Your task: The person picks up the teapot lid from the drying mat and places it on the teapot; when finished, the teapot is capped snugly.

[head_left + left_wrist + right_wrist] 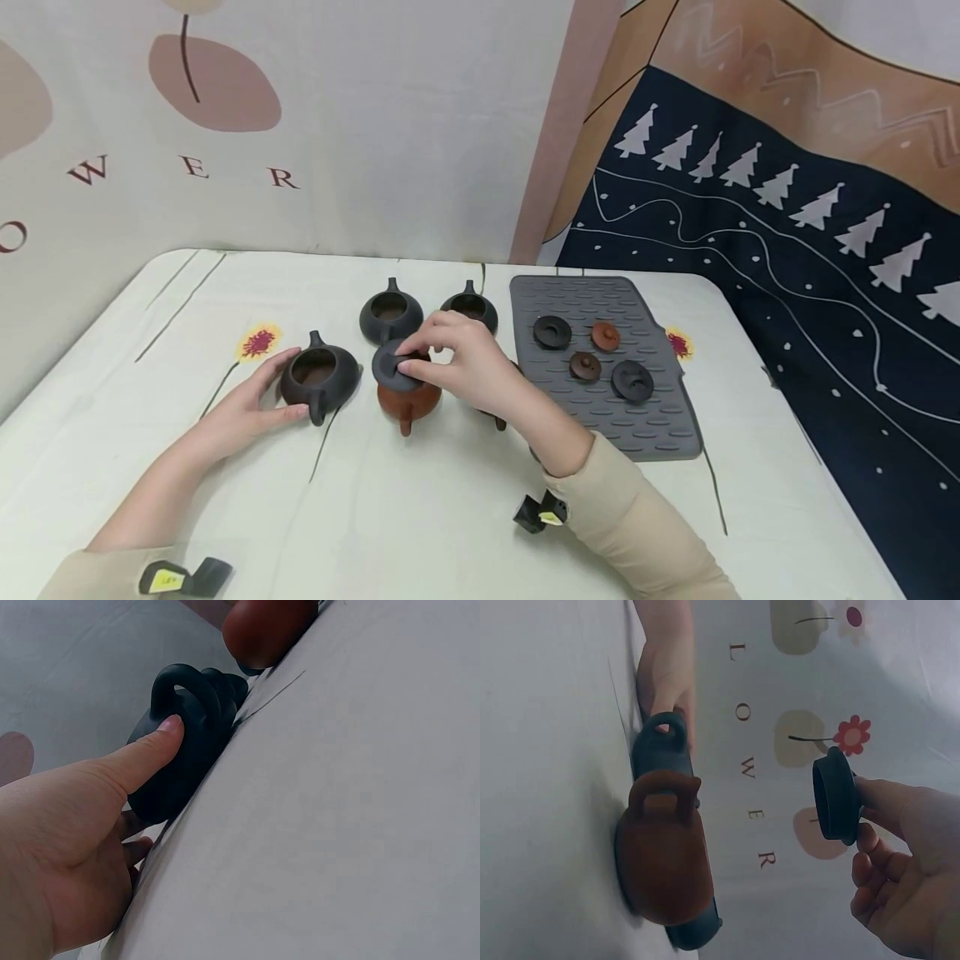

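My right hand pinches a dark round lid at its rim and holds it tilted just above a red-brown teapot with no lid. In the right wrist view the lid hangs clear of the red-brown teapot, gripped by my fingertips. My left hand cups an open dark teapot just left of the red one. The left wrist view shows my thumb pressed against that dark teapot.
Two more open dark teapots stand behind. A grey ribbed mat at the right carries several loose lids, dark and reddish. Another pot sits mostly hidden under my right wrist. Printed cloth hangs behind the table.
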Motion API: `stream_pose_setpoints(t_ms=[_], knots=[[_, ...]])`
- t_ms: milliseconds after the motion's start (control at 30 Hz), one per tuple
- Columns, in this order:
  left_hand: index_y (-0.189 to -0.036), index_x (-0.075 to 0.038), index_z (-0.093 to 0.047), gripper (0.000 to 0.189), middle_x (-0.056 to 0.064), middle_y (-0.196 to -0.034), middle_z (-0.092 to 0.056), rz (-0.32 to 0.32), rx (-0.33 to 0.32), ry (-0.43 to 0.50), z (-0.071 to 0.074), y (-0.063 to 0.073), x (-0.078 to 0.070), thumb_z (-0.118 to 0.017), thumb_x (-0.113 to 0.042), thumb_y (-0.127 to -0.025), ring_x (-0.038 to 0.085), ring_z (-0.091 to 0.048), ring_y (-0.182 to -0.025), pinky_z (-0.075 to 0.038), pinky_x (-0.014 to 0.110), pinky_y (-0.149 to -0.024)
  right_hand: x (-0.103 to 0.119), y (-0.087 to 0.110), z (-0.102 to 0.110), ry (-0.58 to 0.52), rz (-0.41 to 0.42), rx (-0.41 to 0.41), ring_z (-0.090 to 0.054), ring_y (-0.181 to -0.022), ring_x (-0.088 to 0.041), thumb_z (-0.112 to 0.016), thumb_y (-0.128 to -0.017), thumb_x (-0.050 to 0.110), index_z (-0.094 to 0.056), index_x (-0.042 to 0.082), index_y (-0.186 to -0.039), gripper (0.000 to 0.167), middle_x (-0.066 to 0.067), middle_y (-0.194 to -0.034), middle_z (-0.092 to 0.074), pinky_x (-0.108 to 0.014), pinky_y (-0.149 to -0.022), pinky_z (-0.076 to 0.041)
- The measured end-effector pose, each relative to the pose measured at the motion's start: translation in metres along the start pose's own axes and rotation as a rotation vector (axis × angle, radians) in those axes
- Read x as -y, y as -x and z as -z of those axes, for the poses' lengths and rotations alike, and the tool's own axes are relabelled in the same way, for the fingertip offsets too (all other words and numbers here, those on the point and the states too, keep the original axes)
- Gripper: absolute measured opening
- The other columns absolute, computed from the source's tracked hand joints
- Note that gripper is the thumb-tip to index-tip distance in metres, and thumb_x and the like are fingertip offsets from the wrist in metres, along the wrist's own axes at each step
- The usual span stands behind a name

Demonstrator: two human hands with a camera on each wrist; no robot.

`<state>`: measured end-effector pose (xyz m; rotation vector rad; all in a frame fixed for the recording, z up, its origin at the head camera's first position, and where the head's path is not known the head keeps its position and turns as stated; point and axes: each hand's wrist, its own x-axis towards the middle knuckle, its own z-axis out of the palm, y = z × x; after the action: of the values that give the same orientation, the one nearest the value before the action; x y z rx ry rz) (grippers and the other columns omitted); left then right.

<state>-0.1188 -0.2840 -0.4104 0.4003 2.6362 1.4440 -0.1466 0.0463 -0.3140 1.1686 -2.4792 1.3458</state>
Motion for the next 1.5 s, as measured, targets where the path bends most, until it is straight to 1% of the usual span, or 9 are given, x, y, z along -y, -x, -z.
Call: stream_pose_setpoints(t_ms=[167,367,533,700,800,933,1033,1233,1500], knots=[[-0.152,-0.007,-0.022,0.085,0.027,-0.151,-0.024,0.004,0.001,-0.001,0.0,0.0,0.0,-0.074,-0.018,-0.085,0.042,-0.01,-0.14,-0.006,0.062,-0.107,0.003,-0.011,-0.01,0.014,0.006,0.024,-0.047,-0.079,-0.009,-0.075,-0.085,0.015,-0.076,0.015,-0.095,0.01,0.009,-0.085,-0.057,-0.022,-0.067,-0.041],[-0.152,-0.007,-0.019,0.087,0.027,-0.151,-0.021,0.03,0.019,0.004,0.002,-0.001,-0.002,-0.074,-0.019,-0.086,0.046,-0.009,-0.14,-0.007,0.067,-0.105,0.004,-0.025,-0.02,-0.017,0.036,0.043,-0.051,-0.079,-0.014,-0.075,-0.085,0.014,-0.076,0.012,-0.095,0.01,0.006,-0.086,-0.058,-0.02,-0.064,-0.043],[-0.153,-0.009,-0.017,0.089,0.026,-0.153,-0.019,0.058,0.035,0.0,0.004,-0.001,-0.002,-0.074,-0.021,-0.086,0.044,-0.008,-0.14,-0.008,0.068,-0.104,0.005,-0.035,-0.029,-0.012,0.05,0.047,-0.051,-0.082,-0.012,-0.074,-0.085,0.014,-0.076,0.012,-0.096,0.011,0.005,-0.088,-0.059,-0.019,-0.067,-0.043],[-0.154,-0.01,-0.014,0.09,0.027,-0.153,-0.017,0.073,0.045,-0.005,0.004,-0.001,-0.002,-0.073,-0.021,-0.087,0.046,-0.008,-0.14,-0.008,0.07,-0.103,0.004,-0.043,-0.039,0.023,0.02,0.068,-0.05,-0.083,-0.011,-0.073,-0.087,0.02,-0.076,0.015,-0.1,0.014,0.008,-0.088,-0.058,-0.017,-0.068,-0.041],[-0.154,-0.009,-0.014,0.09,0.027,-0.153,-0.017,0.069,0.045,-0.007,0.004,-0.001,-0.002,-0.073,-0.021,-0.087,0.046,-0.008,-0.14,-0.008,0.07,-0.103,0.005,-0.047,-0.044,0.045,0.005,0.082,-0.048,-0.081,-0.008,-0.072,-0.088,0.023,-0.076,0.017,-0.101,0.015,0.01,-0.086,-0.055,-0.016,-0.065,-0.04],[-0.153,-0.01,-0.016,0.088,0.026,-0.153,-0.018,0.055,0.04,-0.002,0.004,-0.001,-0.003,-0.073,-0.022,-0.087,0.045,-0.009,-0.14,-0.008,0.069,-0.103,0.004,-0.053,-0.053,0.045,0.002,0.086,-0.049,-0.082,-0.008,-0.071,-0.088,0.023,-0.076,0.018,-0.102,0.015,0.013,-0.086,-0.055,-0.015,-0.065,-0.039],[-0.153,-0.01,-0.017,0.088,0.024,-0.154,-0.018,0.052,0.037,0.005,0.003,-0.001,-0.002,-0.073,-0.023,-0.087,0.044,-0.007,-0.14,-0.008,0.07,-0.103,0.004,-0.057,-0.06,0.05,-0.018,0.09,-0.05,-0.085,-0.01,-0.071,-0.089,0.024,-0.076,0.018,-0.102,0.016,0.015,-0.087,-0.056,-0.013,-0.066,-0.039],[-0.152,-0.008,-0.018,0.087,0.023,-0.153,-0.02,0.05,0.042,0.029,0.003,0.0,-0.001,-0.073,-0.024,-0.087,0.045,-0.007,-0.14,-0.01,0.068,-0.104,0.004,-0.065,-0.072,0.088,-0.064,0.116,-0.053,-0.087,-0.011,-0.071,-0.089,0.027,-0.075,0.018,-0.104,0.018,0.014,-0.086,-0.055,-0.011,-0.068,-0.038],[-0.151,-0.008,-0.02,0.085,0.024,-0.152,-0.022,0.04,0.047,0.042,0.002,0.0,-0.002,-0.074,-0.018,-0.086,0.048,-0.009,-0.139,-0.011,0.069,-0.103,-0.002,-0.072,-0.085,0.106,-0.1,0.136,-0.048,-0.082,-0.003,-0.069,-0.09,0.028,-0.075,0.021,-0.103,0.016,0.016,-0.087,-0.053,-0.011,-0.066,-0.038]])
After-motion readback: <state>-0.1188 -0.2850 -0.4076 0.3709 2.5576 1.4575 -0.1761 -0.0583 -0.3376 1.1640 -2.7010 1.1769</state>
